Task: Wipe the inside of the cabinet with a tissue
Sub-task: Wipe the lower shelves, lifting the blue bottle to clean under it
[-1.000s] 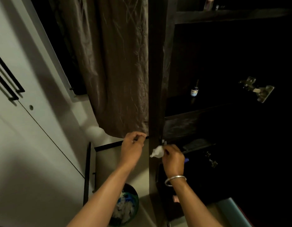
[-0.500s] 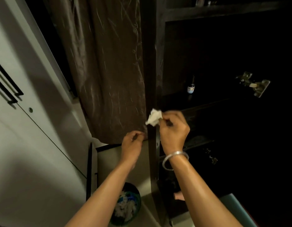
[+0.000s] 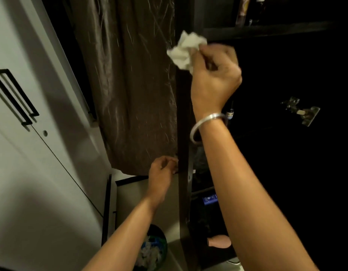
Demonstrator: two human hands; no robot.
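Standing at the far left are white doors (image 3: 22,153) with black handles, then a brown curtain (image 3: 134,85) — at its lower edge the left hand (image 3: 162,173) rests with fingers curled against the cabinet (image 3: 183,118) frame. Farther right, the right hand (image 3: 215,75) pinches a crumpled tissue (image 3: 185,49) up against the frame's upper part — a metal hinge (image 3: 302,112) glints in the dark interior.

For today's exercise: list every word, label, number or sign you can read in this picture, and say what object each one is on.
No text here can be read.
Small bottle behind the right wrist: its label has lettering, but too blurred to read.
Blue item on the lower shelf: pale marks, too small to read.
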